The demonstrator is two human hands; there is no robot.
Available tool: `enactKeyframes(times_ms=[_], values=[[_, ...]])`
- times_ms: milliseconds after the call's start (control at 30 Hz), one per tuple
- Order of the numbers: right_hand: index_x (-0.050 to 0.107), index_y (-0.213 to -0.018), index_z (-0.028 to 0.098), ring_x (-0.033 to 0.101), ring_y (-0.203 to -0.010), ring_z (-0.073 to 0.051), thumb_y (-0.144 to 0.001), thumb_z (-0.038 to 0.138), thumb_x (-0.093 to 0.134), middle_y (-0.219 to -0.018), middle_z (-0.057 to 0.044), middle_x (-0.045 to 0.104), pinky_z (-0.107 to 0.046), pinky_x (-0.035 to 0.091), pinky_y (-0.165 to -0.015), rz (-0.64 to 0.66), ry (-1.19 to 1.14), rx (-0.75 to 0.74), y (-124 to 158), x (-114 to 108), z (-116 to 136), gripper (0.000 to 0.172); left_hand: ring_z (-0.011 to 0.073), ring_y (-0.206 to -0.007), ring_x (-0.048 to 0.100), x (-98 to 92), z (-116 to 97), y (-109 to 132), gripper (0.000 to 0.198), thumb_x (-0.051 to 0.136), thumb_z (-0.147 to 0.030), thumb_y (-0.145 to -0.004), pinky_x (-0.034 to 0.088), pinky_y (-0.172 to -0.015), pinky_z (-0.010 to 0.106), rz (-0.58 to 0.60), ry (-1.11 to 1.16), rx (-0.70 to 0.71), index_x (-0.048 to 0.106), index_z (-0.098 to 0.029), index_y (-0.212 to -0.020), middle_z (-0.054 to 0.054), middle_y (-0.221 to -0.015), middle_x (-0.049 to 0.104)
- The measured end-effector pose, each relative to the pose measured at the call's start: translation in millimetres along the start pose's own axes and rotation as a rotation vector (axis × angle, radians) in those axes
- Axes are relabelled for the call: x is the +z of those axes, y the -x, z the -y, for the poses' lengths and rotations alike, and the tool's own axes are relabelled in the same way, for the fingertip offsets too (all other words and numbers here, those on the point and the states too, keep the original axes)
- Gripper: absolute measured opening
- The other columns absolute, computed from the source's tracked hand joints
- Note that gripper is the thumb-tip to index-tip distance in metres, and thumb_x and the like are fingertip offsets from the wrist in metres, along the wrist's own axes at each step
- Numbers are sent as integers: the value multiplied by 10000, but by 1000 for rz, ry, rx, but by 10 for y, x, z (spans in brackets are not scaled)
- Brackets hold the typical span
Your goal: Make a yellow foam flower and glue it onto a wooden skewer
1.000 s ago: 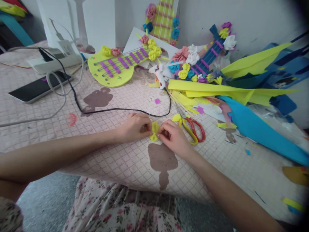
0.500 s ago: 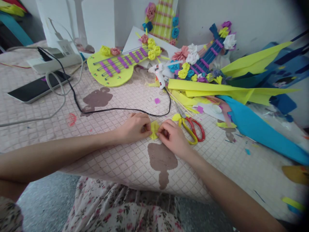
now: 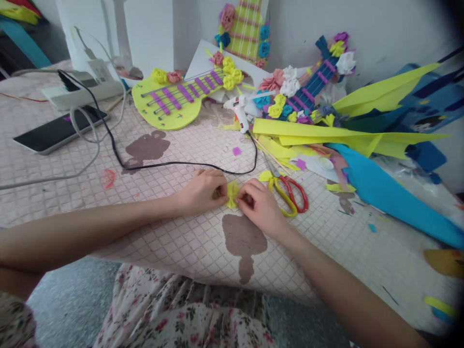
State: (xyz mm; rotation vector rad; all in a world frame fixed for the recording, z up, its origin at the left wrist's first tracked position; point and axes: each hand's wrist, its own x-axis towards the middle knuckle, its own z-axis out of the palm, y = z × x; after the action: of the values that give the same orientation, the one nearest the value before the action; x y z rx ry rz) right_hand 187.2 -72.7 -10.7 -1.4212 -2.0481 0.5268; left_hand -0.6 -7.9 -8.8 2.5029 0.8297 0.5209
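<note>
A small piece of yellow crepe paper [image 3: 232, 193] is pinched between my two hands, just above the quilted tablecloth. On its left edge my left hand [image 3: 206, 192] is closed, thumb and fingertips together. My right hand [image 3: 261, 205] grips the opposite edge the same way. Parts of the paper are hidden behind the fingertips. Right beside my right hand lie scissors [image 3: 290, 195] with one yellow and one red handle, a yellow scrap [image 3: 266, 176] touching them.
Behind my hands rests a white glue gun [image 3: 239, 113] with a black cord [image 3: 181, 163]. A yellow paper guitar [image 3: 170, 108] and a blue one [image 3: 311, 87] with paper flowers stand farther back. Yellow and blue paper sheets [image 3: 391, 188] lie right; a phone [image 3: 60, 130] lies left.
</note>
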Motion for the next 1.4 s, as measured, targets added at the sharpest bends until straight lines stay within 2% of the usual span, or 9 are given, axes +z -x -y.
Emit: enactKeyframes(times_ms=[333, 500, 667, 900, 1400], values=[[487, -729, 204, 466, -658, -116, -757, 97, 559, -790, 5, 474, -253, 387, -589, -15, 20, 6, 3, 15, 2, 132, 158, -787, 507, -3, -26, -10, 75, 569, -162, -728, 327, -749, 312, 3, -8, -12, 532, -152, -664, 6, -752, 556], [509, -798, 211, 484, -703, -131, -767, 92, 535, -844, -11, 491, -273, 401, -631, -6, 15, 7, 5, 7, 24, 126, 173, -845, 515, 3, -42, 3, 35, 562, -168, -738, 334, -782, 322, -19, 27, -29, 551, -161, -771, 16, -831, 581], [527, -793, 216, 497, -732, -137, -784, 86, 511, -847, -13, 488, -280, 411, -655, 34, -6, 1, 4, -2, 34, 131, 177, -872, 506, -7, -47, 19, 55, 538, -158, -780, 312, -811, 343, 13, 53, -5, 589, -174, -764, 17, -844, 566], [508, -787, 203, 503, -726, -126, -786, 108, 526, -862, -13, 476, -269, 429, -646, 53, 7, 15, 9, -3, 37, 97, 182, -883, 507, -39, -84, 6, 70, 546, -131, -765, 316, -825, 348, 48, 26, -24, 607, -163, -767, 26, -854, 564], [509, -820, 212, 518, -755, -130, -775, 176, 582, -895, -16, 481, -277, 453, -676, 79, 28, 19, 16, -13, 44, 93, 192, -897, 517, -27, -40, 9, 63, 603, -217, -752, 325, -817, 340, 60, -12, 19, 599, -164, -787, 32, -866, 574]])
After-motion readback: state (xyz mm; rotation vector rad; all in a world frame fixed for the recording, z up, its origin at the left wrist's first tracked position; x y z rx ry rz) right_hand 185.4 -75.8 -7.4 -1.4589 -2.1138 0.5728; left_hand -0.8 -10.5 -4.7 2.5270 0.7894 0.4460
